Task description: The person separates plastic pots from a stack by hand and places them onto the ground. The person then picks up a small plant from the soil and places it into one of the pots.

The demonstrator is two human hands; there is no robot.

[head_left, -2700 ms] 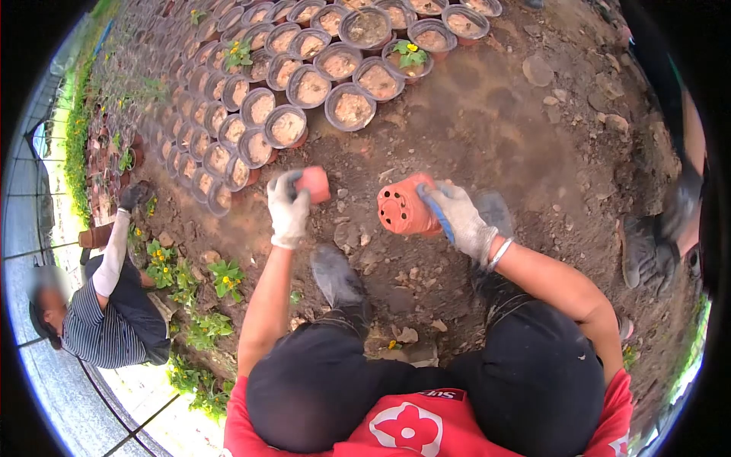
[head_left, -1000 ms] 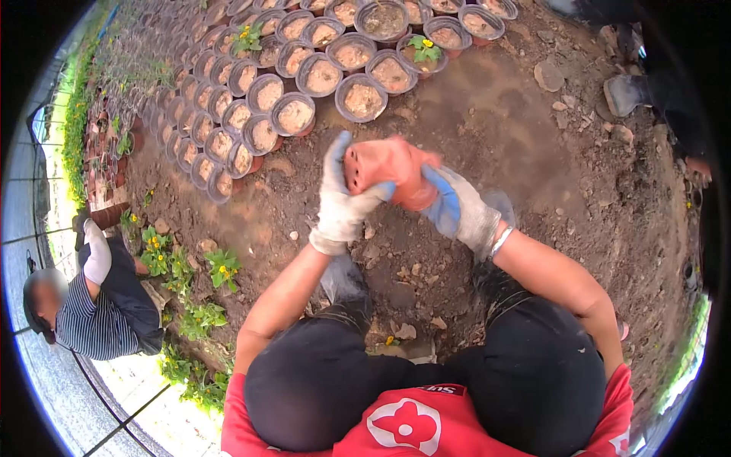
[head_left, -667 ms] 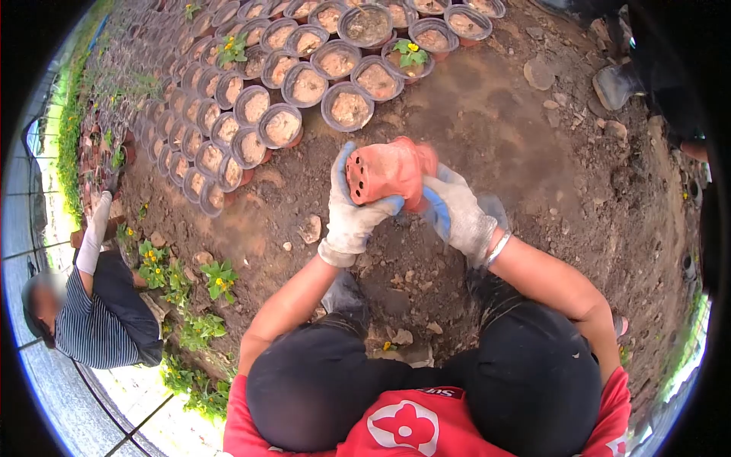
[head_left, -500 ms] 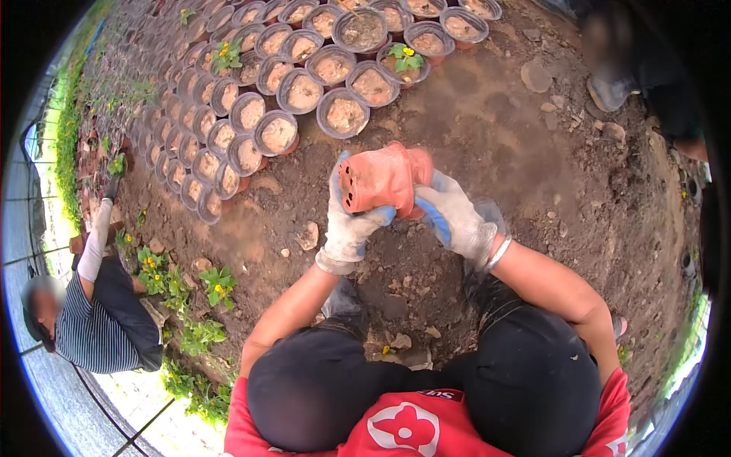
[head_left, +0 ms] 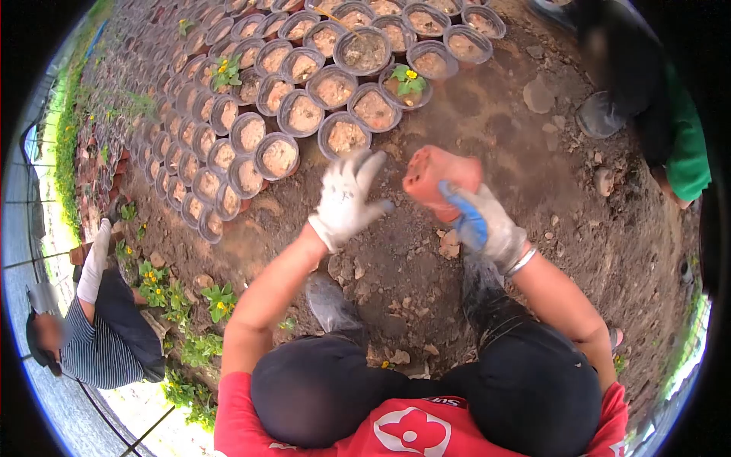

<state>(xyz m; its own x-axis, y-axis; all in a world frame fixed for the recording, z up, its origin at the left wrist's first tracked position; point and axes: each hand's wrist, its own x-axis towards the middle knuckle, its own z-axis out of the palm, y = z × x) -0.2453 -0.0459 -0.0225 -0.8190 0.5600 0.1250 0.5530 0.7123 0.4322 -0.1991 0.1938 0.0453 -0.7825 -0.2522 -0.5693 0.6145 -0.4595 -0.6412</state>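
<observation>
My right hand (head_left: 487, 221), in a white glove with blue fingers, grips a soft reddish plant pot (head_left: 440, 181). The pot lies on its side in the air, its base with dark drainage holes turned to the left. My left hand (head_left: 346, 199), gloved in white, is apart from the pot with its fingers spread and nothing in it. It hovers just below the nearest soil-filled pot (head_left: 344, 138) at the edge of the packed rows.
Rows of soil-filled pots (head_left: 301, 113) cover the upper left; a few hold yellow-flowered plants (head_left: 406, 80). One co-worker (head_left: 114, 327) sits at the left, another (head_left: 647, 91) at the upper right. Flowering plants (head_left: 219, 302) and stones (head_left: 538, 94) lie on the bare soil.
My left hand has let go of the pot and moved away to the left, opening its fingers. My right hand has carried the pot to the right. The upper-right co-worker has shifted.
</observation>
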